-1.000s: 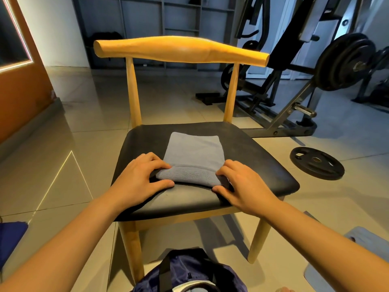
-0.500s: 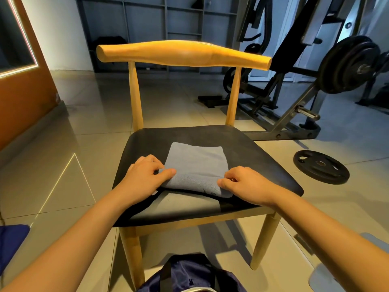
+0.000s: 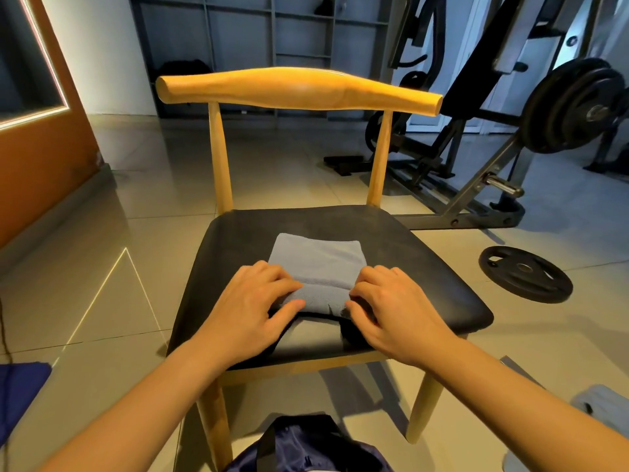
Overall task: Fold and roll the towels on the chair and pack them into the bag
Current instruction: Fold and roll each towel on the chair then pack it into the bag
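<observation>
Nearest the camera, at the bottom edge, the dark blue bag (image 3: 299, 447) sits on the floor in front of the chair (image 3: 425, 260), its opening mostly cut off. Above it both hands are on the grey-blue towel (image 3: 318, 264), which lies folded into a narrow strip in the middle of the black seat. The left hand (image 3: 248, 311) and the right hand (image 3: 394, 311) each curl round one end of a small roll started at the towel's near edge, fingers on top and thumbs at the near side. The step in hand looks like rolling. Next, the roll likely needs pushing away toward the backrest, evenly at both ends and kept tight so it does not skew. Beyond, a weight plate (image 3: 526, 274) lies on the tiles by a weight machine (image 3: 476, 131).
</observation>
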